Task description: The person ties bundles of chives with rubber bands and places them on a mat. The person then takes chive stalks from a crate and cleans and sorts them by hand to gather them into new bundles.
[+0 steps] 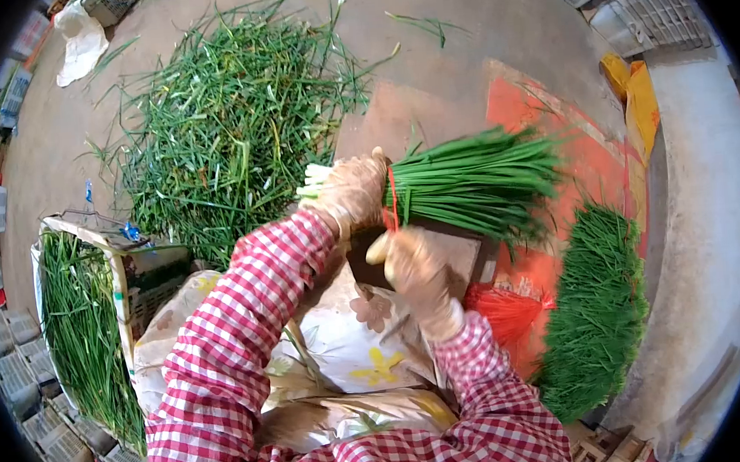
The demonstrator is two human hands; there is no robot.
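Observation:
My left hand (349, 195), in a thin, stained glove, is closed round a bunch of garlic chives (476, 181) close to its white root ends, which stick out to the left. The green leaves fan out to the right. A red tie (393, 188) runs round the bunch just right of my left hand. Its lower end goes down to my right hand (422, 272), gloved too, whose fingers are pinched on it below the bunch. More red ties (510, 310) lie in a bundle to the right of my right hand.
A big heap of loose green leaves (226, 129) covers the floor at upper left. At left stands a lined crate of chives (85, 328). Several finished-looking bunches (595, 314) lie on an orange sheet (512, 114) at right. Plastic crates (651, 14) are stacked at the far right.

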